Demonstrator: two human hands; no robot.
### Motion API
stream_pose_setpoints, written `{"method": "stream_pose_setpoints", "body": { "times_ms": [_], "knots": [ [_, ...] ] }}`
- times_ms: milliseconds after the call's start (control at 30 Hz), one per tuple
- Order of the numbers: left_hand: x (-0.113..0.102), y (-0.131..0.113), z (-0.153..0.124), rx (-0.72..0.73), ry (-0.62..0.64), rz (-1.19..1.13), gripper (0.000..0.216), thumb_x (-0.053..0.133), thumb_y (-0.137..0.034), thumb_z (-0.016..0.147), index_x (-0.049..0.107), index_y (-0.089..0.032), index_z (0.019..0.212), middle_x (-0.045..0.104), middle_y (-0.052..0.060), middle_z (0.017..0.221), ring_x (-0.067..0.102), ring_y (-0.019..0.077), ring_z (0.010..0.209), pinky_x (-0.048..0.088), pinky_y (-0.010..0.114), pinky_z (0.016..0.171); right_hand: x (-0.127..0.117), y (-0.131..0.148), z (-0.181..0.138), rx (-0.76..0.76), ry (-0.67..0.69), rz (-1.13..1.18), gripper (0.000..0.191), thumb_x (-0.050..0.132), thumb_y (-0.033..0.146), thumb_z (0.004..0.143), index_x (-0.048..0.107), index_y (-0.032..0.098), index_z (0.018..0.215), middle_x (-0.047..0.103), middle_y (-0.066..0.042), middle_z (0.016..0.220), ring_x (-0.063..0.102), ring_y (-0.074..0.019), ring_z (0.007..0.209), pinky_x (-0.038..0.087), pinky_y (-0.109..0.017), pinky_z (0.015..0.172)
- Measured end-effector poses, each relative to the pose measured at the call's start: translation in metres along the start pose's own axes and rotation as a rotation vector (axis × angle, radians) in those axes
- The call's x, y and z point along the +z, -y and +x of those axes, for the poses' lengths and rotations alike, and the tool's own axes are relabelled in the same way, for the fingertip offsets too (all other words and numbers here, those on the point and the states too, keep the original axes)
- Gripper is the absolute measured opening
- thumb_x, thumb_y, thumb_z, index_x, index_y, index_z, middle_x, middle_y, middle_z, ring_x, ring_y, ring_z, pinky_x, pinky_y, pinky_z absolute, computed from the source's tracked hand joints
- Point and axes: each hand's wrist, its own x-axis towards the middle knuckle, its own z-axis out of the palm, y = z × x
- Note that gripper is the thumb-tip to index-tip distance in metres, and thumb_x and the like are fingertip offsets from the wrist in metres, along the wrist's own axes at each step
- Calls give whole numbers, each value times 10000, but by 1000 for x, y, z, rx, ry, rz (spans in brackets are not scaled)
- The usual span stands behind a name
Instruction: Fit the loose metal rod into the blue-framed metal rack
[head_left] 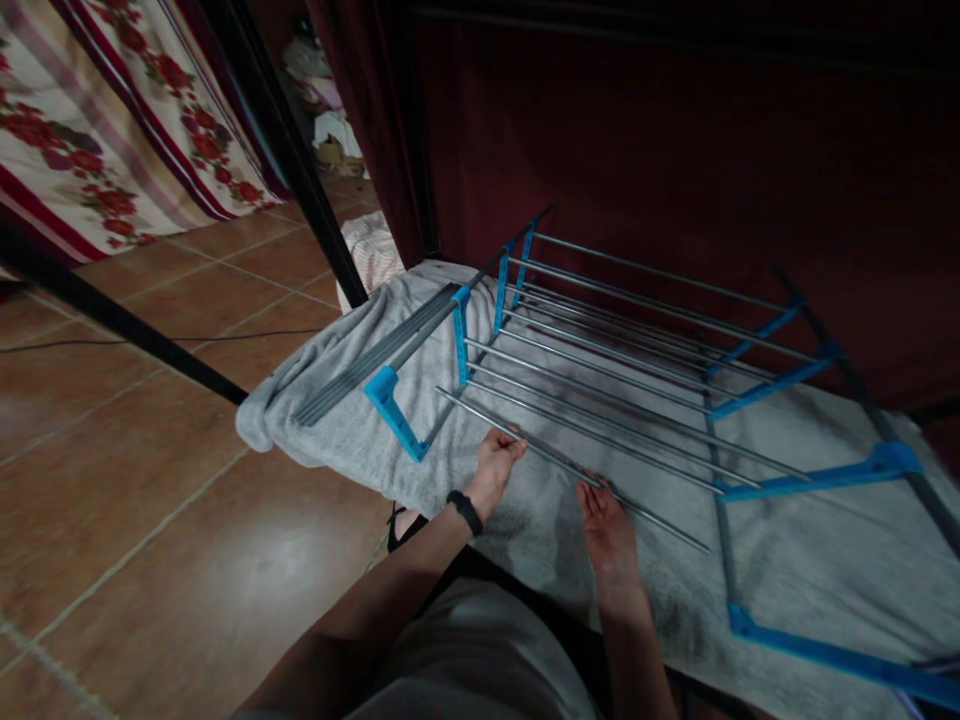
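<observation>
A loose metal rod [570, 466] lies slanted across a grey towel [540, 520], in front of a partly built rack of metal rods with blue plastic side pieces [637, 350]. My left hand [496, 468], with a black band on the wrist, pinches the rod near its left part. My right hand [606, 530] rests on the towel with its fingertips on or around the rod's middle; how firmly they grip is unclear. A bundle of spare rods [375, 355] and a loose blue bracket [394, 408] lie to the left.
The towel covers a low surface whose left edge drops to a brown tiled floor [150, 450]. A dark red curtain [675, 150] hangs behind the rack. Black frame poles [300, 170] cross at the left, with flowered cloth [97, 120] beyond. More blue side pieces [825, 650] lie at the right.
</observation>
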Motion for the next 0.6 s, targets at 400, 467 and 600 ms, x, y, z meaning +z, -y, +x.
{"method": "stream_pose_setpoints", "body": {
  "times_ms": [400,467,600],
  "knots": [
    [3,5,-2,-2,112,-48,484,985,-363,670,633,-235,976,758,23,849,730,216,816,578,368,810,-20,13,2,6,-49,-14,123,695,330,932,755,256,1011,812,-8,1094,760,-131,1107,596,-347,1163],
    [2,6,-1,0,98,-39,485,996,-371,659,644,-233,963,713,-15,769,716,203,766,577,361,798,-20,13,1,7,-65,-7,129,712,343,941,749,250,1023,813,-9,1088,764,-131,1095,597,-345,1162],
    [1,10,1,0,80,-23,468,1013,-425,652,650,-228,873,666,-33,704,720,203,746,580,356,788,-19,12,-1,9,-80,-3,157,682,385,994,731,238,1018,811,-17,1087,771,-128,1091,611,-317,1121]
  ]
}}
